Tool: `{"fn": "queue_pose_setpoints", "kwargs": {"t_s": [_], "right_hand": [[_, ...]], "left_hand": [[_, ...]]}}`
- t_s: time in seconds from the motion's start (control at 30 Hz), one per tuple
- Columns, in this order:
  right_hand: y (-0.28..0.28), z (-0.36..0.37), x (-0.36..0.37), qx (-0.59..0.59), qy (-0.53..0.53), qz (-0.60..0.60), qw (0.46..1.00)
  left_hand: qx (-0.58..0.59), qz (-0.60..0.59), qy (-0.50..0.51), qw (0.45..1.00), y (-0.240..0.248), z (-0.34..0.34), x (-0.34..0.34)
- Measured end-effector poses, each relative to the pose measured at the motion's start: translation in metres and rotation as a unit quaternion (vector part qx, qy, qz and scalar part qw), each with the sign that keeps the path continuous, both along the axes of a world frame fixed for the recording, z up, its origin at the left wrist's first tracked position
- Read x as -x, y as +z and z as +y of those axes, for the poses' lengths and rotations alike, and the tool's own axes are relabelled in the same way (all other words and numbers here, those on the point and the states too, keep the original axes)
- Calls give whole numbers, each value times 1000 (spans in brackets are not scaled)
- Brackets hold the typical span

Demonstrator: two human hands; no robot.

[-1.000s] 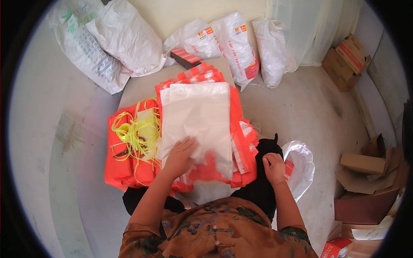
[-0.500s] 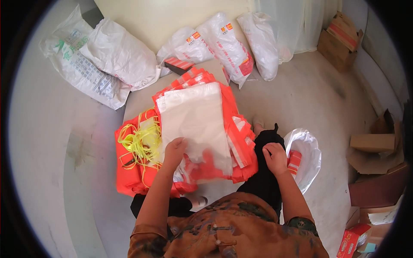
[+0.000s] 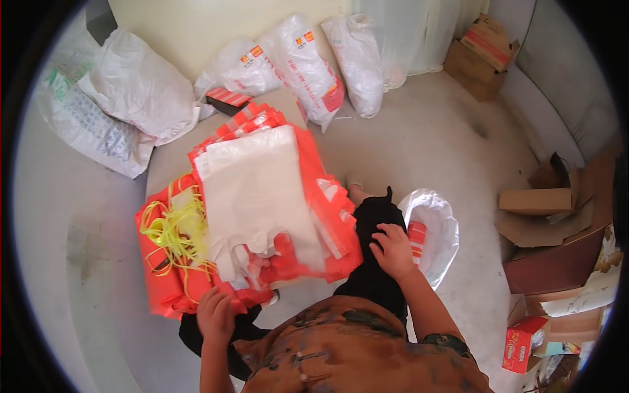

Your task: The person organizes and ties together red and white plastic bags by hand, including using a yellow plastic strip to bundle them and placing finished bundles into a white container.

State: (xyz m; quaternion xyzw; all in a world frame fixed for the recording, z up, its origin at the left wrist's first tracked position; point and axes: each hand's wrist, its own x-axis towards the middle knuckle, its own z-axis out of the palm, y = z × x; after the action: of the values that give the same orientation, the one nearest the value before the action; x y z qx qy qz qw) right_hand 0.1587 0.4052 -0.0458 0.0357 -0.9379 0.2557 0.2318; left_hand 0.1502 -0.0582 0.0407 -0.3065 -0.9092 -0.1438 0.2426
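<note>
Grey concrete floor (image 3: 452, 137); left hand (image 3: 215, 316) grip grasping orange bag stack (image 3: 327, 216); right hand (image 3: 393, 250) released on knee.

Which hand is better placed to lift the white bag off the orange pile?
Probably the left hand: it sits at the near edge of the orange pile, just below the white bag. The right hand rests on the black-clad knee.

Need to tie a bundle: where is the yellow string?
In the head view, the yellow string lies on the orange bags, left of the white bags.
</note>
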Motion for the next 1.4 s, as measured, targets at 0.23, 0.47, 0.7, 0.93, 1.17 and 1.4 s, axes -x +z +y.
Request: {"fn": "queue_pose_setpoints", "kwargs": {"t_s": [0.23, 0.47, 0.7, 0.93, 1.17, 1.4], "right_hand": [[-7, 9, -32, 51, -89, -41, 994], [-13, 56, 47, 156, -198, -43, 967], [-30, 59, 116, 77, -203, -268, 938], [9, 53, 121, 213, -164, -67, 961], [-5, 48, 101, -25, -33, -281, 959], [3, 47, 103, 38, -50, -338, 939]], "left_hand": [[-84, -91, 419, 899, -60, -105, -96], [-7, -82, 462, 883, -88, -99, -82], [12, -24, 420, 907, -40, -60, -85], [13, -6, 433, 901, -35, -55, -85], [8, -1, 420, 908, -36, -50, -75], [18, 8, 420, 907, -37, -54, -78]]}}
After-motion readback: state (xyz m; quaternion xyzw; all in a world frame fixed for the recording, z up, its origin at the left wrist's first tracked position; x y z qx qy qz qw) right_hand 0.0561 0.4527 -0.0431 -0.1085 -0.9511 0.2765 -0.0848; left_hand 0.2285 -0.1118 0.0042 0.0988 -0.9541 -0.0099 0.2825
